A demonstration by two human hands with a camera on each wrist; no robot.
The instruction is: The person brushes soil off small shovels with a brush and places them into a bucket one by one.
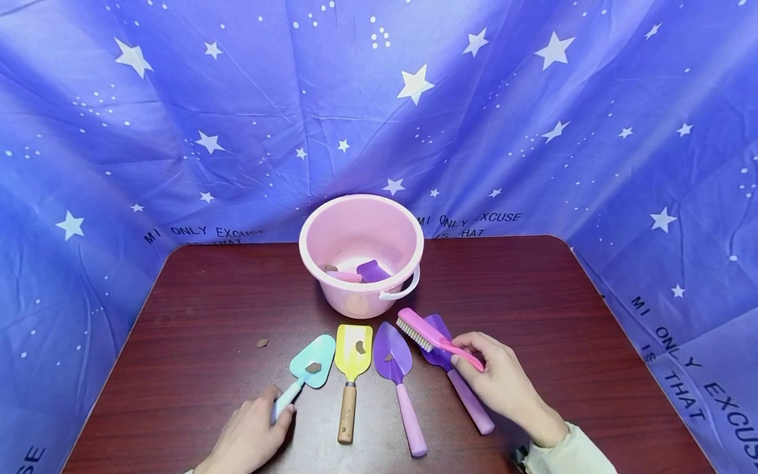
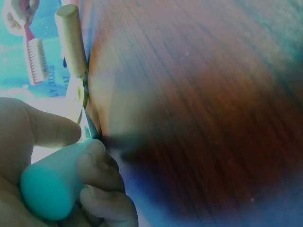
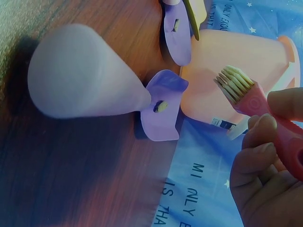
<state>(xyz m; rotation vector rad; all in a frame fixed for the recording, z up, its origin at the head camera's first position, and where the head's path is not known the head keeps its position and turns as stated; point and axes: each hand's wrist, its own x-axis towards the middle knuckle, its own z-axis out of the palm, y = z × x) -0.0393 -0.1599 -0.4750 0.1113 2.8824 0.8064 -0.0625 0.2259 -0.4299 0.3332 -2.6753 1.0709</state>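
Note:
My left hand (image 1: 251, 424) grips the handle of a mint-green trowel (image 1: 316, 349), whose blade carries a brown chip (image 1: 313, 367). In the left wrist view fingers and thumb wrap round the trowel's handle (image 2: 47, 189). With my right hand (image 1: 500, 375) I hold a pink brush (image 1: 423, 327) by its handle, bristles to the left, above a purple shovel (image 1: 470, 401). The right wrist view shows the brush (image 3: 246, 97) apart from the shovel blade (image 3: 163, 125), on which a small chip (image 3: 161, 106) lies.
Between the hands lie a yellow shovel (image 1: 349, 368) with a wooden handle and a purple trowel (image 1: 393, 349), each with a chip on its blade. Behind stands a pink bucket (image 1: 361, 296) holding a few items. A loose chip (image 1: 262, 343) sits on the table (image 1: 195, 316) at left.

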